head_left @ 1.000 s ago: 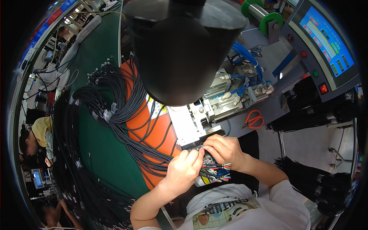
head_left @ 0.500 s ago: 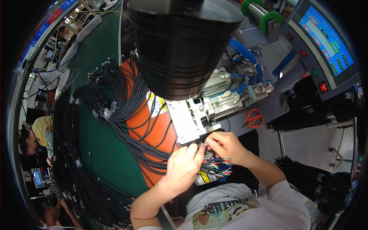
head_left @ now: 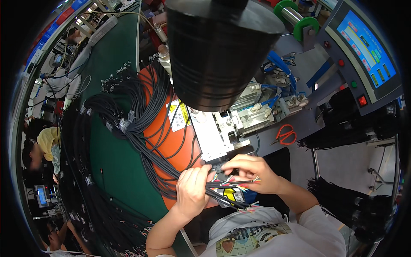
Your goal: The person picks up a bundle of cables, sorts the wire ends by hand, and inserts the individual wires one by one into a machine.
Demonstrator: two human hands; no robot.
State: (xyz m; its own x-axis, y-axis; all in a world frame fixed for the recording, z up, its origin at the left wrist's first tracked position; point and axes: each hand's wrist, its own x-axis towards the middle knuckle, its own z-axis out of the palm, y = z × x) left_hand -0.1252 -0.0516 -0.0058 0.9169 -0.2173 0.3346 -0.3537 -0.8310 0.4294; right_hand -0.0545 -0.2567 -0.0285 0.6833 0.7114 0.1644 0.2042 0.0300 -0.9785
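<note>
My left hand (head_left: 192,190) is closed on a black cable, with thumb and fingers together near the cable's coloured wire ends. More black cables (head_left: 165,169) run beneath it from a bundle (head_left: 125,125) tied with clear wrap. My right hand (head_left: 254,171) hovers just right of it, fingers half bent and apart, over several cable ends with stripped red, white, green and yellow wires (head_left: 242,187). I see nothing held between its fingertips. Directly beyond both hands is the bright metal plate (head_left: 210,143) of a bench machine.
A large black cylindrical housing (head_left: 220,55) hangs over the machine. Red-handled scissors (head_left: 284,134) lie to its right, below a control screen (head_left: 366,45). An orange mat (head_left: 160,141) covers part of the green table (head_left: 113,165). More cable bundles (head_left: 359,124) hang at right.
My hands were together at the plate, pinching a cable's coloured wires. The left has drawn back toward me and left; the right has loosened its pinch and moved apart, over the cable ends.
</note>
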